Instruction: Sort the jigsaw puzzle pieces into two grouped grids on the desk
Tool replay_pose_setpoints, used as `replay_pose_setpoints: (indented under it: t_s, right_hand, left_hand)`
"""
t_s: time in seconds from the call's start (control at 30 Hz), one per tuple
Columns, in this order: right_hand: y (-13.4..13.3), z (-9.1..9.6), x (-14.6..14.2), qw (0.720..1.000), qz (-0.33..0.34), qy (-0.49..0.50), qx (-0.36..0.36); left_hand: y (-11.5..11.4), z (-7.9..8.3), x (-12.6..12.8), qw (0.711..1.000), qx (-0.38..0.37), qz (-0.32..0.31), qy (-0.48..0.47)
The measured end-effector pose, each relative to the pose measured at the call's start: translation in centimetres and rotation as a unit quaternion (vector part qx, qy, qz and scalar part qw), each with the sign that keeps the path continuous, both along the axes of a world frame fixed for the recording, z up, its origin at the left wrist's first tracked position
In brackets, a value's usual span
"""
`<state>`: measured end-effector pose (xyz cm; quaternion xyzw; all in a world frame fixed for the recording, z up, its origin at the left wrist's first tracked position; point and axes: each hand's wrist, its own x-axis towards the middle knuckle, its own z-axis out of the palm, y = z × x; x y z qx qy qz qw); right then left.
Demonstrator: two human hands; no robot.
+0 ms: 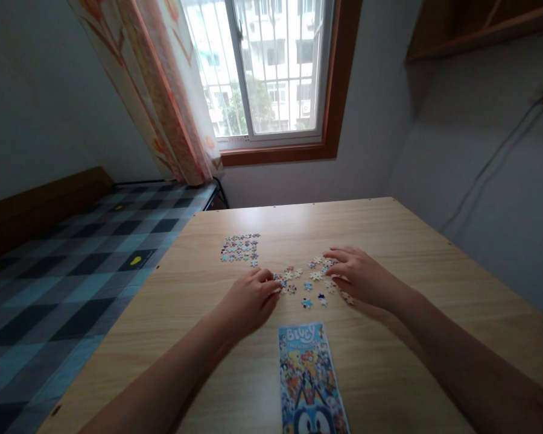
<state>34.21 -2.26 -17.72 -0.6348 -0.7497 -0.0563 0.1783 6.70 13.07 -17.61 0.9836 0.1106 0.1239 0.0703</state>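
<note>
Beyond one sheet (312, 380), two hands (252, 295) (361, 274) are among dozens of puzzle pieces (307, 303).

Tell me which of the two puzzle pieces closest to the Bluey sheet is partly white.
The right-hand piece: it is dark blue at the top and white below, whereas the left-hand piece is mostly light blue with dark spots.

You get daylight from the overexposed window (283, 78); the corners are dim; soft shadows underlie your arms (192, 355); the puzzle pieces (308, 286) blur slightly; edges look stretched.
</note>
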Motion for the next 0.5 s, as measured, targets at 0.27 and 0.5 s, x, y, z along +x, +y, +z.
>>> replay_pose_setpoints:
  t_s: [0.27,0.5]
  right_hand:
    - [-0.9,1.2,1.8,0.995,-0.033,0.078,-0.049]
    - [-0.6,-0.1,0.6,0.995,-0.017,0.057,-0.082]
  left_hand:
    - [0.3,0.0,0.1,0.999,-0.02,-0.022,-0.023]
    - [0.5,-0.2,0.1,0.999,-0.014,-0.03,-0.017]
